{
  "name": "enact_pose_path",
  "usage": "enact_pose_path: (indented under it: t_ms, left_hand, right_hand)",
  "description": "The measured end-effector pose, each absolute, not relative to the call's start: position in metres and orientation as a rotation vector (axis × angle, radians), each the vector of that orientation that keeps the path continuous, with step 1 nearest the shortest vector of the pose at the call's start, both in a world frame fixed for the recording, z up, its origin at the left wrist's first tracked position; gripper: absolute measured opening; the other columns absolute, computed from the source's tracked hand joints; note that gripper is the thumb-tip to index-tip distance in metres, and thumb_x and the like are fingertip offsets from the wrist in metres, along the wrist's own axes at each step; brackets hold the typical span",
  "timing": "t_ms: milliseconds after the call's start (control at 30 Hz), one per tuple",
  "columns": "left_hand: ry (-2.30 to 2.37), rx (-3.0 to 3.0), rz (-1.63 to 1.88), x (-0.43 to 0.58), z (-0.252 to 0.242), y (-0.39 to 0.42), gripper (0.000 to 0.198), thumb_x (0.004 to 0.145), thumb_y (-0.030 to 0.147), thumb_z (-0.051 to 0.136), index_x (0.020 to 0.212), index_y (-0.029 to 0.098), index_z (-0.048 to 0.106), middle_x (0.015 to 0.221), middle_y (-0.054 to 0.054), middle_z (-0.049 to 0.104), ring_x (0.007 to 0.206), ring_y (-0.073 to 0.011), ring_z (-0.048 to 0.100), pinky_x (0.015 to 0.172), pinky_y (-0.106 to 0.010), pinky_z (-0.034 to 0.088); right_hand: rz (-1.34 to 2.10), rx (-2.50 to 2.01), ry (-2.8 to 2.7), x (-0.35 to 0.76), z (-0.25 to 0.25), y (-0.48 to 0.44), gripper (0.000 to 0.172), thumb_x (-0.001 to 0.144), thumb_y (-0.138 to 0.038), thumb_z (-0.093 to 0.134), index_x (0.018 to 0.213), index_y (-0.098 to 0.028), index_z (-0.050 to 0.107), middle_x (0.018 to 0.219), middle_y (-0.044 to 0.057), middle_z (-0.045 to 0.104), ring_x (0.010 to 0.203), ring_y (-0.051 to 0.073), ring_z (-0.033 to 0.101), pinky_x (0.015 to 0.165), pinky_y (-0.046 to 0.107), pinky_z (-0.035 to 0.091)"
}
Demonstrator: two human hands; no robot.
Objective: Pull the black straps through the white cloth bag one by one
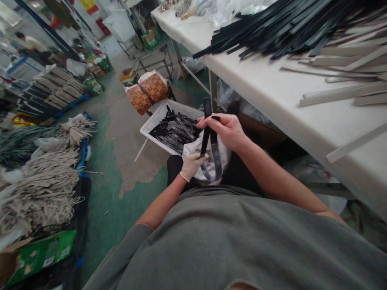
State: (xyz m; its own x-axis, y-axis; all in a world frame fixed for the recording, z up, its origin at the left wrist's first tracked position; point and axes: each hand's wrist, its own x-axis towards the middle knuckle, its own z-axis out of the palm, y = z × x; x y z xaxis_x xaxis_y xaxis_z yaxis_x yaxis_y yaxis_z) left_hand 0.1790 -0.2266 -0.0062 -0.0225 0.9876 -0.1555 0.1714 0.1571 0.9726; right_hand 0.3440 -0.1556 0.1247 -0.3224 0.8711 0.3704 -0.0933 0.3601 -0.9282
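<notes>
A long black strap (217,155) hangs in a loop above my lap. My left hand (193,164), in a pale thin glove, has its fingers closed round one length of it. Higher up, my right hand (225,129), bare, pinches the strap near its upper end. Beneath the loop lies a white cloth or bag (225,155) on my lap. Just beyond my hands stands a white bin (147,128) holding many black strips (177,131).
A white-topped table (256,80) on the right bears black straps (278,30) and beige strips (341,90). A checkered roll (148,93) stands behind the bin. Bundled cords (45,189) lie at the left. A person (33,43) is far back.
</notes>
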Motion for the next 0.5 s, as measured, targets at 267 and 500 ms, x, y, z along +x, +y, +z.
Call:
enact_pose_path:
  t_ms: [267,500]
  left_hand:
    - [1.494,0.308,1.36,0.093,-0.011,-0.216,0.026,0.076,0.033,0.073,0.09,0.012,0.069,0.08,-0.007,0.071,0.07,-0.0146,0.066,0.068,-0.025,0.05]
    - [1.457,-0.028,1.261,0.055,-0.024,-0.217,0.02,0.092,0.025,0.052,0.086,0.015,0.069,0.076,-0.005,0.07,0.062,-0.0116,0.064,0.068,-0.025,0.052]
  right_hand:
    - [0.906,-1.252,-1.48,0.432,0.098,-0.161,0.034,0.09,-0.047,0.057,0.092,-0.017,0.073,0.111,0.009,0.072,0.102,0.017,0.064,0.099,0.032,0.044]
    - [1.246,-1.584,-1.464,0.5,0.01,-0.2,0.041,0.072,-0.058,0.069,0.095,-0.025,0.075,0.076,0.011,0.074,0.068,0.027,0.069,0.068,0.041,0.057]
